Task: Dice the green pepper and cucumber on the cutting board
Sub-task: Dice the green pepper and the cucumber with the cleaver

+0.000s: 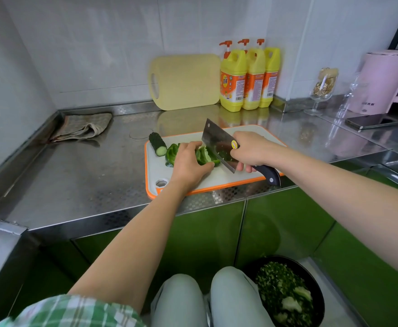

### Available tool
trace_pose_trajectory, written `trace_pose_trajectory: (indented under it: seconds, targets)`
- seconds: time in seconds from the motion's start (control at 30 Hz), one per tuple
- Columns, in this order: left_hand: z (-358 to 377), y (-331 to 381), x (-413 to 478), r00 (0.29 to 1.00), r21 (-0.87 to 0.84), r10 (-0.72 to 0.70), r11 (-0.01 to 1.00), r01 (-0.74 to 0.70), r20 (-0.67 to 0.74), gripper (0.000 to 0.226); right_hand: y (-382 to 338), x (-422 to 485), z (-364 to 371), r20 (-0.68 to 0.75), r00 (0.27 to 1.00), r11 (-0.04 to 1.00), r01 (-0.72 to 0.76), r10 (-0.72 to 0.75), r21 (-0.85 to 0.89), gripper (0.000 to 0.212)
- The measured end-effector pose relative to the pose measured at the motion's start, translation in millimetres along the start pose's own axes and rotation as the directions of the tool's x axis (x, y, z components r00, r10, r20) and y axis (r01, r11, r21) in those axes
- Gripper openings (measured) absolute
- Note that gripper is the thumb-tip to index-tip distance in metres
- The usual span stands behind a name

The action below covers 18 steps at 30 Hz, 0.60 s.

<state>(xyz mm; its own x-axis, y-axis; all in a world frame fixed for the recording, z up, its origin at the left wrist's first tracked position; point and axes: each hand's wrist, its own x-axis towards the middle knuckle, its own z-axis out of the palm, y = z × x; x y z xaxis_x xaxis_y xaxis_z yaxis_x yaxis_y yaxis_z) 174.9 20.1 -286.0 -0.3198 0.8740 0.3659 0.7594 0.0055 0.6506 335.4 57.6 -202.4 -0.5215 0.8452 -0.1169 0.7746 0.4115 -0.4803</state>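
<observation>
Tiled kitchen corner, steel bench over glossy green cabinet doors.

Nearest: plaid sleeve at bottom left, two knees in pale trousers, and on the floor to their right a dark bowl of chopped greens.

Near edge of bench: white cutting board with orange rim, hanging hole at its near left corner.

- Left hand lies over the green pepper, fingers curled down on it and holding it to the board. Pepper shows on both sides of the hand (opened up, pale inside visible).
- Right hand is wrapped round the dark handle of a cleaver. Blade is tilted, edge down at the pepper's right end, just beside the left fingers. Cannot tell whether the edge has entered the flesh.
- Cucumber, a short dark piece with its cut face toward the near side, lies at the board's far left corner, apart from the pepper.

Farther: crumpled cloth at far left of bench; phone lying flat at far right.

Against the back wall: yellow board leaning upright, three yellow pump bottles just right of it, a stemmed glass, a pink kettle.
</observation>
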Motion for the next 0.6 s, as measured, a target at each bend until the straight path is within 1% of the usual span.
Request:
trace_pose_trajectory:
  seconds: [0.07, 0.13, 0.2, 0.3, 0.4, 0.5, 0.6]
  targets:
    - [-0.2, 0.6, -0.1, 0.999, -0.004, -0.036, 0.999, 0.036, 0.025, 0.072, -1.3, 0.7, 1.9, -0.007, 1.000, 1.000, -0.001, 0.000, -0.016, 0.017]
    - [-0.4, 1.0, 0.0, 0.998, 0.036, -0.049, 0.998, 0.048, 0.042, 0.074, -2.6, 1.0, 2.3, -0.015, 1.000, 1.000, -0.003, 0.003, -0.024, 0.020]
    - [-0.8, 1.0, 0.3, 0.998, 0.074, -0.050, 0.996, 0.047, 0.040, 0.072, -4.2, -0.2, 0.4, -0.033, 0.999, 1.000, 0.005, -0.006, -0.019, 0.026]
    - [-1.3, 0.5, 1.2, 0.998, 0.070, -0.055, 0.996, 0.053, 0.026, 0.069, -7.9, -3.6, -4.1, -0.071, 0.997, 0.998, 0.033, -0.036, -0.051, 0.032]
    - [-1.0, 0.1, 1.1, 0.998, 0.066, -0.056, 0.996, 0.055, 0.018, 0.068, -13.2, -4.9, -0.7, -0.010, 1.000, 0.994, -0.005, 0.004, -0.106, 0.026]
    - [-0.3, -0.3, 1.0, 0.999, 0.068, -0.047, 0.997, 0.046, 0.008, 0.068, -14.3, -5.0, 4.3, 0.014, 0.999, 0.990, -0.027, 0.029, -0.137, 0.019]
    - [0.2, -1.8, 2.0, 0.999, 0.073, -0.047, 0.996, 0.047, -0.001, 0.069, -12.6, -5.9, 2.1, 0.032, 0.999, 0.989, -0.028, 0.033, -0.145, 0.019]
